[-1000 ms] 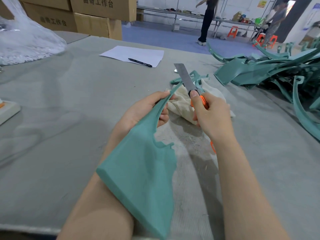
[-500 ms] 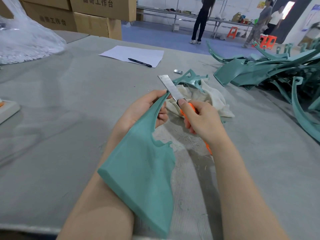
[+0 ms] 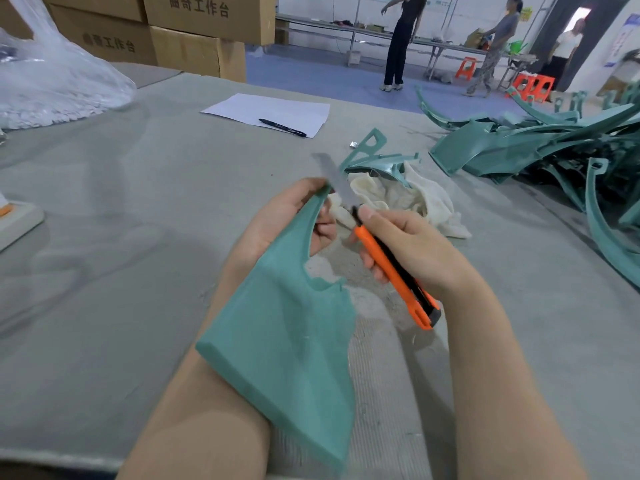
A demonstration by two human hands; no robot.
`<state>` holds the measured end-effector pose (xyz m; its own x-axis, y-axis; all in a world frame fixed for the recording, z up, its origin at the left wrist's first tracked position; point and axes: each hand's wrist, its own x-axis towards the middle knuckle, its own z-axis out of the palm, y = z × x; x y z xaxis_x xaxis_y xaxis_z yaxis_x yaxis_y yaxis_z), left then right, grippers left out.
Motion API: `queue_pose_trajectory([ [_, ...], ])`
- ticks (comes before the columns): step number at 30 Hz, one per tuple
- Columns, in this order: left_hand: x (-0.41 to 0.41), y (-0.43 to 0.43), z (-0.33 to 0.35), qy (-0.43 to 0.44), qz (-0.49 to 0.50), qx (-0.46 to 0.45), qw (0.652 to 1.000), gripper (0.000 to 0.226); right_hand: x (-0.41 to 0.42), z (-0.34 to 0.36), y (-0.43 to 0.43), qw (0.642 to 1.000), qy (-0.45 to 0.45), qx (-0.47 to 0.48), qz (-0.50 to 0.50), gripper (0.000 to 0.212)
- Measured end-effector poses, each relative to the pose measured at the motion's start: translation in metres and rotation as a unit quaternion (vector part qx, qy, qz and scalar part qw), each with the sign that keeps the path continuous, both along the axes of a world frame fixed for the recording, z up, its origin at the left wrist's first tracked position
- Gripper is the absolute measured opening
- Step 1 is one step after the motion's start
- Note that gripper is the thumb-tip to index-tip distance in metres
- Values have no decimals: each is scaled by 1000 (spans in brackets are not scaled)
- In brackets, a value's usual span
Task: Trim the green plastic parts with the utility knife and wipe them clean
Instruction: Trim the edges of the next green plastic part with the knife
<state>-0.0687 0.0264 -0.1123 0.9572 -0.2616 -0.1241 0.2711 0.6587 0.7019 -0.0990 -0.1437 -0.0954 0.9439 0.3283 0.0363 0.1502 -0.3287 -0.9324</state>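
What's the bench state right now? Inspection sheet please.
Surface: grey table, pale shavings near the hands.
Job's things: green part in the left hand; knife with blade out at its narrow tip; cloth behind; pile of green parts at right.
Clutter: paper with pen on it; plastic bag far left.
Hands: left hand grips the part's narrow end; right hand grips the knife handle.
Cables: nothing seen.
Surroundings: cardboard boxes behind the table; people at a far bench.

paper (image 3: 256,109), pen (image 3: 282,127), cardboard boxes (image 3: 197,51), plastic bag (image 3: 59,84)
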Motion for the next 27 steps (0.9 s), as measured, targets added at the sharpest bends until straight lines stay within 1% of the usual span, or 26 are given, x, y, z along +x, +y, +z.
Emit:
queue_pose_trajectory([
  [2, -1, 3, 3, -8, 6, -25, 1000, 18, 1, 0, -4, 996, 14, 50, -66, 35],
  [3, -1, 5, 3, -7, 16, -41, 999, 19, 2, 0, -5, 993, 20, 65, -92, 31],
  [4, 0, 8, 4, -4, 29, -60, 998, 22, 2, -1, -6, 992, 23, 69, -106, 29],
  [6, 2, 12, 4, 5, 57, -86, 995, 26, 2, -1, -7, 994, 19, 51, -97, 29],
  [8, 2, 13, 4, 16, 77, -91, 993, 27, 2, -2, -6, 997, -6, -8, -81, 31],
  [9, 2, 13, 4, 20, 83, -94, 992, 26, 3, -4, -5, 994, -25, -60, -84, 33],
  [12, 2, 10, 6, 7, 86, -99, 991, 25, 8, -14, 1, 964, -67, -237, -100, 34],
  [14, 1, 4, 8, -14, 72, -52, 996, 25, 10, -21, 8, 942, -62, -318, -90, 32],
  [17, 0, -4, 6, -40, 41, 77, 995, 26, 12, -26, 12, 932, -50, -348, -85, 34],
  [19, 0, -6, 4, -54, 25, 147, 987, 35, 12, -26, 11, 934, -69, -331, -114, 32],
  [20, 1, -6, 2, -58, 16, 170, 984, 41, 12, -25, 11, 940, -89, -297, -141, 33],
  [21, 1, -6, 1, -59, 6, 189, 980, 45, 13, -22, 11, 949, -110, -244, -166, 37],
  [23, 0, -6, 1, -62, -1, 248, 967, 39, 11, -15, 13, 972, -125, -90, -178, 42],
  [24, -1, -6, 2, -63, 1, 284, 957, 33, 8, -11, 16, 979, -119, -20, -162, 40],
  [25, -2, -6, 2, -63, 4, 311, 948, 30, 6, -9, 18, 983, -115, 18, -144, 35],
  [26, -2, -7, 2, -65, 11, 332, 941, 29, 5, -9, 21, 985, -117, 19, -128, 31],
  [27, -2, -7, 2, -67, 21, 348, 935, 31, 5, -11, 24, 986, -121, -1, -119, 30],
])
